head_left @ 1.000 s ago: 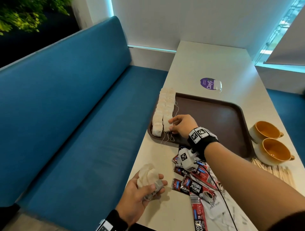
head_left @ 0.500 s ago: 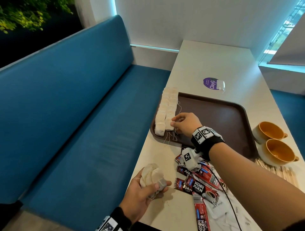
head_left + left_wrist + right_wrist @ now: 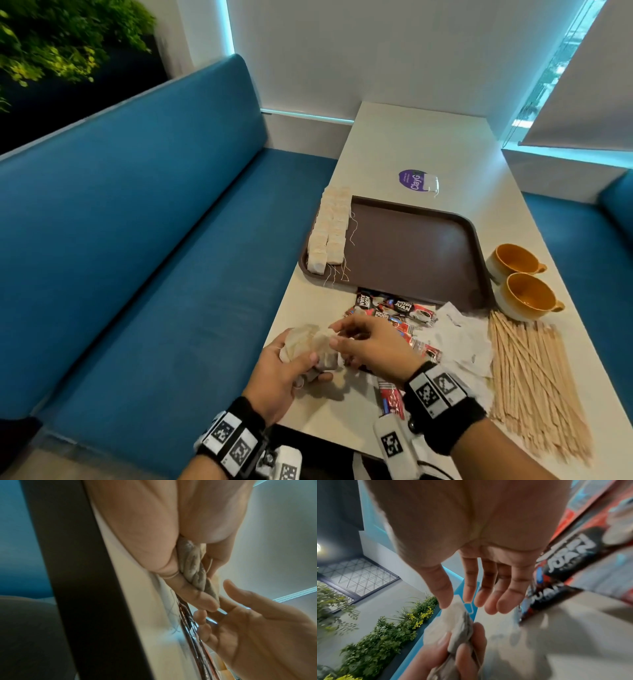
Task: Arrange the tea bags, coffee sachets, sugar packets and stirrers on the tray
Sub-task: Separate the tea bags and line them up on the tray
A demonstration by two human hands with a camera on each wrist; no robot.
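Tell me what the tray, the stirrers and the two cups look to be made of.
Tray: likely moulded plastic, dark brown, matte with a soft sheen and rounded raised rim.
Stirrers: pale, flat, thin sticks with an unvarnished look, probably wood.
Cups: seemingly glazed ceramic, glossy orange inside, pale outside, thick-walled with handles.

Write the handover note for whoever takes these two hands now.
Left hand: grips a bunch of white paper tea bags over the near table edge.
Right hand: open, fingertips reaching that bunch, nothing gripped yet.
Done: two rows of tea bags lie along the left edge of the brown plastic tray.
Left: the held tea bags; red and black coffee sachets, white sugar packets and wooden stirrers, all on the white table off the tray.
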